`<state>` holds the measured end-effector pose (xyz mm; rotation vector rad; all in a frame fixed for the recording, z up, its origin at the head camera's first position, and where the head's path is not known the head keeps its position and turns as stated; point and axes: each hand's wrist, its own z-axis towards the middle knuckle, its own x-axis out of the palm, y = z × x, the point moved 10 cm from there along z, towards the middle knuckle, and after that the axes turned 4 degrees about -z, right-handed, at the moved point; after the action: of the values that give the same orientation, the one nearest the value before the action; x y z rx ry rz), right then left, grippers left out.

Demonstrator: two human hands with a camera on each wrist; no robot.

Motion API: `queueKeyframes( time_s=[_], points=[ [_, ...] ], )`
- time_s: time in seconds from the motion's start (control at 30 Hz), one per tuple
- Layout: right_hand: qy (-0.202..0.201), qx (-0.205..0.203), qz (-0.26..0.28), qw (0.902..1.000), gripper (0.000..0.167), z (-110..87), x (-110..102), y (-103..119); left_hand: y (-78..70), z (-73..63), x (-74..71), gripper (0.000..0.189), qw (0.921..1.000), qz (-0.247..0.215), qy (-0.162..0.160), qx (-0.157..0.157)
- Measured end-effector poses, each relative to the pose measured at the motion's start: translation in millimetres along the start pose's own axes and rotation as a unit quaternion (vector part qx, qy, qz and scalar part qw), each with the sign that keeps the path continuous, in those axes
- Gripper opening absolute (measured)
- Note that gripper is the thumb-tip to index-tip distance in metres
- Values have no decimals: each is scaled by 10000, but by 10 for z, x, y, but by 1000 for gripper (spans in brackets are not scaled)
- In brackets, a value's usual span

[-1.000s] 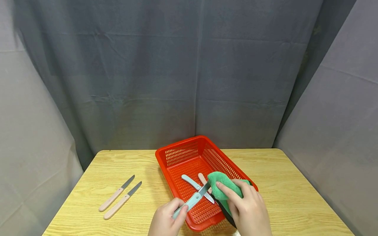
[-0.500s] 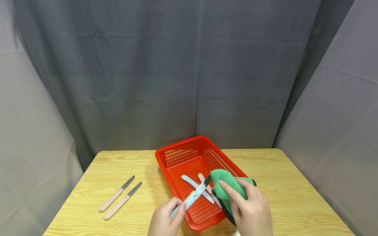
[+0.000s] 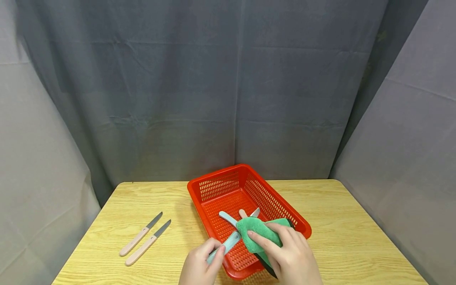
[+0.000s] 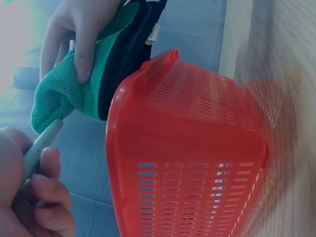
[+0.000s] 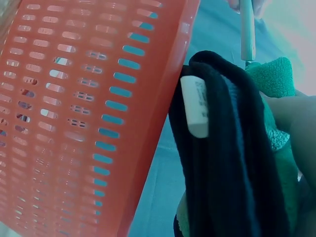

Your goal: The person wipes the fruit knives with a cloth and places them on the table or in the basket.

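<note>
My left hand point(image 3: 201, 262) grips the light blue handle of a knife point(image 3: 232, 240) above the near end of the red basket point(image 3: 213, 221). Folded round that knife's blade is a green cloth point(image 3: 259, 233) with a dark edge, pinched in my right hand point(image 3: 293, 253). Only the blade's tip sticks out past the cloth. In the left wrist view the handle point(image 4: 43, 143) points up into the cloth point(image 4: 69, 94). Beneath, inside the basket, lie a second light blue-handled knife point(image 3: 227, 217) and a pink-handled one point(image 3: 243, 213), both partly hidden by the cloth.
Two knives with pale pink handles, one point(image 3: 134, 240) beside the other point(image 3: 141, 251), lie parallel on the wooden table point(image 3: 356, 237) left of the basket. Grey curtains point(image 3: 178, 99) hang behind the table and at its sides.
The cloth in my right hand has slid down and left along the blade to the handle's end, leaving the tip exposed. My left hand and the basket have stayed nearly still.
</note>
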<state>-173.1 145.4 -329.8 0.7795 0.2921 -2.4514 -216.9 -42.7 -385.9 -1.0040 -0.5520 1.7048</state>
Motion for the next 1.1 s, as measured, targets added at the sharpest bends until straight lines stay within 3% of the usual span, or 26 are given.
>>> queueKeyframes(
  time_s=[0.43, 0.47, 0.63, 0.7, 0.8, 0.83, 1.1],
  points=[
    [93, 497, -190, 9985, 46, -22, 0, -153, -96, -17, 5, 24, 9979, 148, -112, 621],
    [128, 559, -203, 9981, 38, -27, 3, -171, -99, -18, 7, 24, 9977, 163, -116, 651],
    [78, 803, -303, 9963, 34, -35, -17, -242, -93, -17, 21, 23, 9982, 100, -51, 583],
    [-64, 833, -381, 9958, 39, -35, -42, -257, -94, -19, 25, 22, 9982, 87, -38, 595],
    [-289, 867, -510, 9945, 67, -41, -81, -274, -105, -20, 28, 22, 9974, 148, -61, 697],
    [-332, 894, -539, 9940, 68, -44, -90, -282, -106, -20, 29, 22, 9973, 175, -66, 708],
    [-453, 1126, -620, 9907, 72, -63, -136, -333, -21, -9, 29, 19, 9996, 259, -52, 105]
  ],
)
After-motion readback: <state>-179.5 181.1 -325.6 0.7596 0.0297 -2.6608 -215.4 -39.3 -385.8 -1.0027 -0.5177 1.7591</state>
